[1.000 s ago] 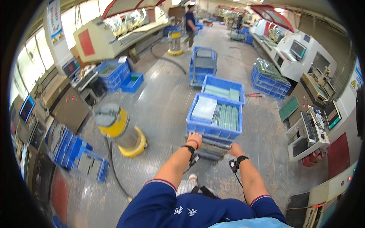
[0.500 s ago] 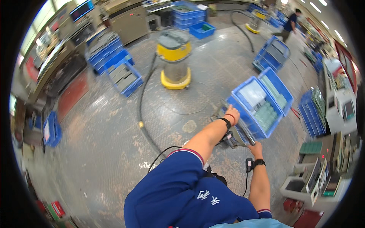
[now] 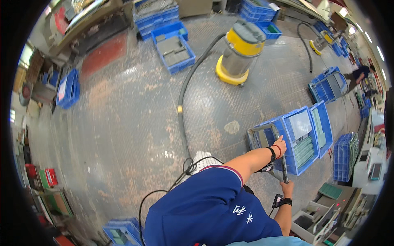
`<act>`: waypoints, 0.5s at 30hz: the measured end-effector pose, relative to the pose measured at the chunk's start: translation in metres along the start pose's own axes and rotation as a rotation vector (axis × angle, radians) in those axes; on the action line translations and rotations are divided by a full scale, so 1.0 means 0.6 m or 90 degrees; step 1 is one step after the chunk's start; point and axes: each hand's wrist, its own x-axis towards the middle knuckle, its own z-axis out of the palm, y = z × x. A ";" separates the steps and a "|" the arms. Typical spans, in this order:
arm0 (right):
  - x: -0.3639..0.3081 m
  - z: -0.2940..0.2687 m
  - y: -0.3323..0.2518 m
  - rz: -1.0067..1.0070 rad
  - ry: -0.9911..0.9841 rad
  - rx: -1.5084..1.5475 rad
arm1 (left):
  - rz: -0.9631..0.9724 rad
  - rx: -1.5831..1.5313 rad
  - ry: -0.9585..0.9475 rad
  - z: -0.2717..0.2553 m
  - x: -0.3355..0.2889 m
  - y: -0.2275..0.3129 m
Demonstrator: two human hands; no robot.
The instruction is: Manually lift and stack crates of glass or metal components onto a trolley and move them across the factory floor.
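View's swung left, left hand [image 3: 280, 146] and right hand [image 3: 287, 188] still wrapped round that metal handle [image 3: 284, 169], boxy blue plastic crate [image 3: 291, 159] just past.

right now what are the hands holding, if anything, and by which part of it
The grey metal push handle beside an open blue plastic crate, held by its crossbar: left hand partway along, right hand at its right end.
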 end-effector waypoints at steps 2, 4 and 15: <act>0.019 0.003 -0.004 -0.025 0.012 -0.052 | -0.002 -0.016 -0.065 -0.022 0.010 -0.017; 0.006 -0.013 -0.030 -0.043 0.007 -0.090 | -0.021 -0.015 -0.050 -0.020 -0.008 -0.023; -0.069 -0.052 -0.120 -0.034 -0.088 0.021 | -0.042 0.009 0.183 -0.047 -0.106 -0.045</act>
